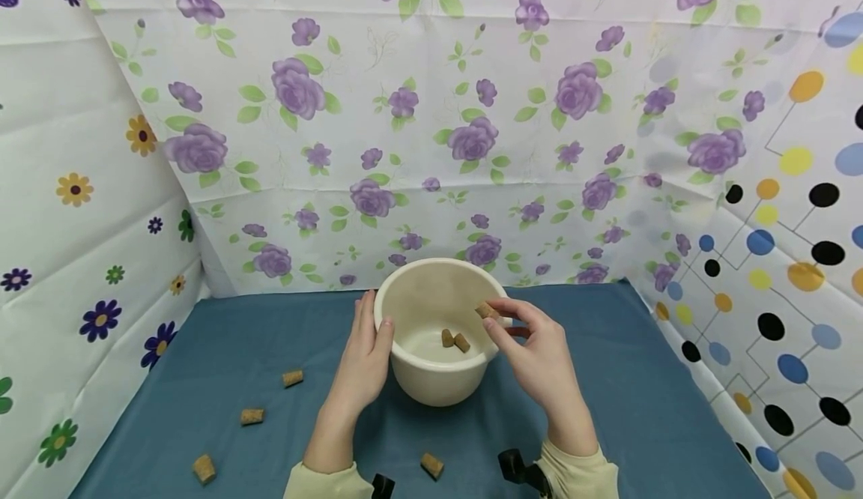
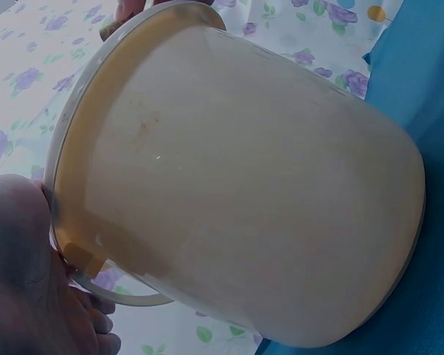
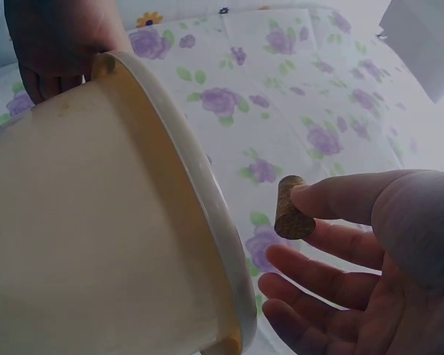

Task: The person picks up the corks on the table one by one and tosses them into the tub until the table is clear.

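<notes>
Nearest to me, one cork (image 1: 432, 466) lies loose on the blue worktop (image 1: 647, 401), between the two arms, slanting from far left to near right. Off to the left, three more corks lie in a line: a near left cork (image 1: 204, 469) pointing mostly near to far, a middle left cork (image 1: 252, 416) lying left to right, and a far left cork (image 1: 293, 378) also lying left to right, its right end a bit farther off.

Past these, the right hand (image 1: 542, 353) pinches a held cork (image 1: 485, 310) between its thumb and finger. The cork is at the fingertips, to the left of the palm, lying on its side over the right rim of the cream bucket (image 1: 438, 386). The other fingers are loosely bent and a little apart.

The left hand (image 1: 360, 364) holds the bucket's left side, thumb at the rim and fingers along the outside. Down inside sit two small corks (image 1: 447, 338), side by side; I can't tell if they touch. A flowery cloth (image 1: 431, 147) hangs behind.
</notes>
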Action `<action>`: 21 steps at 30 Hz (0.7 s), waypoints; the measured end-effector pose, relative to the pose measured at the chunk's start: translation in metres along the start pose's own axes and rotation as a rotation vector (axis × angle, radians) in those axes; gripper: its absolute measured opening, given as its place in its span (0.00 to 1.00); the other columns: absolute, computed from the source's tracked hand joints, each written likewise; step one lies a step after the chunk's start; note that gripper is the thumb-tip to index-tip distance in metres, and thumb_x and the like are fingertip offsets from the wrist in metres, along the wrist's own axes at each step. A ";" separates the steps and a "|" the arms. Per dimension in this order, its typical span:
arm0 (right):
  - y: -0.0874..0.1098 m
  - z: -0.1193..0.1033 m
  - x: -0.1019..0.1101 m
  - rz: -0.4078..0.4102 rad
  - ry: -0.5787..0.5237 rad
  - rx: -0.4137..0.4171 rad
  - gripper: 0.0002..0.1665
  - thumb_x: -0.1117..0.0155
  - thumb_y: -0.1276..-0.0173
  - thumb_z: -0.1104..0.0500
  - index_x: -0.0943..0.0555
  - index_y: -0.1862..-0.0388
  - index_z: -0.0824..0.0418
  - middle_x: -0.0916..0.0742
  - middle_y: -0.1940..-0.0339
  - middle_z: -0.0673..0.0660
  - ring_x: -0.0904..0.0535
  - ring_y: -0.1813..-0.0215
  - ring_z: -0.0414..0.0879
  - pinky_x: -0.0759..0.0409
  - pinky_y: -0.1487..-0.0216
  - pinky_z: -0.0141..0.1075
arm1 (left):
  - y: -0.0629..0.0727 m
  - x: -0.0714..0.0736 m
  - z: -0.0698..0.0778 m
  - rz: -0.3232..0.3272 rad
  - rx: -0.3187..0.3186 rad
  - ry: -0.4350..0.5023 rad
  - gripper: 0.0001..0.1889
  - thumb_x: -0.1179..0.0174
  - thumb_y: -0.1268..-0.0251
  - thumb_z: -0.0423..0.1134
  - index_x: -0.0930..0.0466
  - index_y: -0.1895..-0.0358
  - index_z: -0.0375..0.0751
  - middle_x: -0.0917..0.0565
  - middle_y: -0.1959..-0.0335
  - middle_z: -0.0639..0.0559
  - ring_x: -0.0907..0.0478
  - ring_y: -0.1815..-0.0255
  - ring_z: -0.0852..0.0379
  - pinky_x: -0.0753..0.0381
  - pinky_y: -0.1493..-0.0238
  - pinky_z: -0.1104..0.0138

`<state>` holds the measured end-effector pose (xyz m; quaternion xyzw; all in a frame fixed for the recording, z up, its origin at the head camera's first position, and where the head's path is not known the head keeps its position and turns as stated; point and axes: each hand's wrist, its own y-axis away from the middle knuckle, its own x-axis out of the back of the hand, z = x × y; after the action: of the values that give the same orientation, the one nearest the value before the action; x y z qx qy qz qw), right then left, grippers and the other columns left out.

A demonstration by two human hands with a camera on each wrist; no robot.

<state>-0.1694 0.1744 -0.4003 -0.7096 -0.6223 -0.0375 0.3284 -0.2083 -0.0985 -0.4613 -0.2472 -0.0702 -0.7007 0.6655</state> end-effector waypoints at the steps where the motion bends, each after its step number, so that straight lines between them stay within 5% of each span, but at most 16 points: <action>1: 0.000 0.000 0.000 0.002 -0.001 0.002 0.17 0.27 0.23 0.52 0.12 0.38 0.52 0.11 0.42 0.49 0.14 0.44 0.46 0.14 0.45 0.46 | 0.000 0.000 0.000 0.000 0.001 0.000 0.39 0.64 0.10 0.62 0.64 0.10 0.49 0.62 0.10 0.47 0.71 0.11 0.47 0.58 0.18 0.35; 21: 0.002 -0.001 -0.004 -0.021 0.000 0.041 0.16 0.28 0.22 0.52 0.11 0.39 0.49 0.12 0.40 0.48 0.16 0.39 0.47 0.13 0.45 0.47 | 0.000 0.000 -0.001 0.000 -0.002 0.000 0.39 0.63 0.10 0.60 0.63 0.10 0.47 0.62 0.10 0.46 0.70 0.11 0.46 0.58 0.18 0.35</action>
<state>-0.1685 0.1704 -0.4023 -0.6962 -0.6303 -0.0279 0.3424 -0.2088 -0.0993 -0.4623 -0.2478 -0.0694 -0.7007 0.6654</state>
